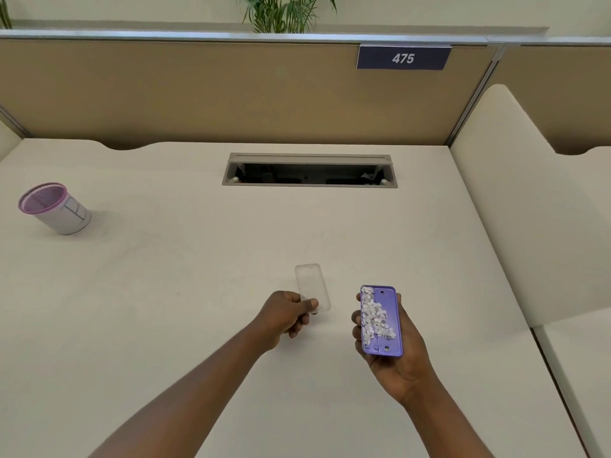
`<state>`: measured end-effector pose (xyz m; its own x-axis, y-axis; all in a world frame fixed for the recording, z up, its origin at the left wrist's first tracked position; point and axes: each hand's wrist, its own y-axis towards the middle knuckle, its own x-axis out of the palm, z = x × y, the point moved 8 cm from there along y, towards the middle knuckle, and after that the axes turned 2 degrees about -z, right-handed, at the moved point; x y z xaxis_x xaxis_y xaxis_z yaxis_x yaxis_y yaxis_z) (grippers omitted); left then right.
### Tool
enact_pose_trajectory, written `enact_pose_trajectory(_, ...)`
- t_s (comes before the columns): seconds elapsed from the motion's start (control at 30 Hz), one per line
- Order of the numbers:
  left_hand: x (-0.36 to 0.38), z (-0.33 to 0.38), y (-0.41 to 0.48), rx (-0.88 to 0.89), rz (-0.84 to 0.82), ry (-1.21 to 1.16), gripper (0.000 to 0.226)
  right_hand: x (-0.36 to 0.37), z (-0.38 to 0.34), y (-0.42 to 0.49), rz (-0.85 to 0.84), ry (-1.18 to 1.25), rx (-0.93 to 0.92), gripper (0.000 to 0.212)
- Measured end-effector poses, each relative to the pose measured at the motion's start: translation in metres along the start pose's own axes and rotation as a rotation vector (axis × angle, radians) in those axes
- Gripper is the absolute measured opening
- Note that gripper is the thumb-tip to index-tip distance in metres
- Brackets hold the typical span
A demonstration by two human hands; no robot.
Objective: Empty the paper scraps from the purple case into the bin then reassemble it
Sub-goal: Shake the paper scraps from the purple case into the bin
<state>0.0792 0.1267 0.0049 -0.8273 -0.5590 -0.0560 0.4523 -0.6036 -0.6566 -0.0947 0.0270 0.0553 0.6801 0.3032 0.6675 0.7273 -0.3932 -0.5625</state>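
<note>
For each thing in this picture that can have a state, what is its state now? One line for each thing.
purple case: open, lid off, held in the right hand
paper scraps: still inside the case
clear lid: off the case, pinched at one end by the left hand
bin: standing on the desk, mouth open
desk cable hatch: open

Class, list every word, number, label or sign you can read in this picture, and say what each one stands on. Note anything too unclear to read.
"475": white digits on the dark blue sign hung from the top rail of the tan desk partition.
The mesh bin shows drawn lines on its white wrap, no readable text.
The purple case, paper scraps and clear cover carry no text.
</note>
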Motion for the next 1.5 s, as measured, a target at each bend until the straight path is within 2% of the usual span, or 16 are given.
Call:
enact_pose_trajectory(0.2,0.001,-0.001,0.006,0.005,0.087,0.211,0.037,0.005,0.003,0.001,-0.038,0.010,0.021,0.055)
enact_pose_trajectory(0.33,-0.007,0.006,0.004,0.035,0.160,0.520,0.048,0.014,0.006,0.003,-0.058,0.007,0.035,0.057)
enact_pose_trajectory(0.4,-0.013,0.013,-0.001,0.055,0.214,0.701,0.048,0.019,0.008,0.006,-0.072,-0.012,0.047,0.057)
enact_pose_trajectory(0.47,-0.020,0.021,-0.011,0.110,0.275,0.752,0.043,0.027,0.011,0.008,-0.099,-0.040,0.057,0.057)
enact_pose_trajectory(0.53,-0.022,0.027,-0.024,0.173,0.191,0.484,0.036,0.034,0.015,0.011,-0.135,-0.089,0.065,0.058)
enact_pose_trajectory(0.63,-0.016,0.039,-0.048,0.246,-0.144,-0.074,0.043,0.052,0.021,0.016,-0.187,-0.182,0.077,0.057)
enact_pose_trajectory(0.7,-0.011,0.051,-0.065,0.335,-0.351,-0.202,0.053,0.064,0.025,0.020,-0.209,-0.255,0.083,0.054)
enact_pose_trajectory(0.77,-0.005,0.061,-0.080,0.419,-0.523,-0.213,0.061,0.077,0.031,0.023,-0.247,-0.327,0.110,0.056)
enact_pose_trajectory(0.83,-0.012,0.065,-0.091,0.448,-0.575,-0.226,0.073,0.095,0.040,0.026,-0.304,-0.383,0.162,0.060)
enact_pose_trajectory(0.93,-0.033,0.062,-0.094,0.430,-0.507,-0.272,0.081,0.121,0.053,0.030,-0.401,-0.427,0.251,0.067)
enact_pose_trajectory(1.17,-0.091,0.051,-0.099,0.436,-0.389,-0.411,0.062,0.169,0.085,0.042,-0.534,-0.495,0.435,0.080)
enact_pose_trajectory(1.4,-0.165,0.041,-0.096,0.460,-0.335,-0.547,0.059,0.221,0.126,0.071,-0.504,-0.479,0.491,0.082)
enact_pose_trajectory(1.5,-0.203,0.038,-0.091,0.479,-0.287,-0.537,0.075,0.245,0.145,0.085,-0.477,-0.460,0.498,0.082)
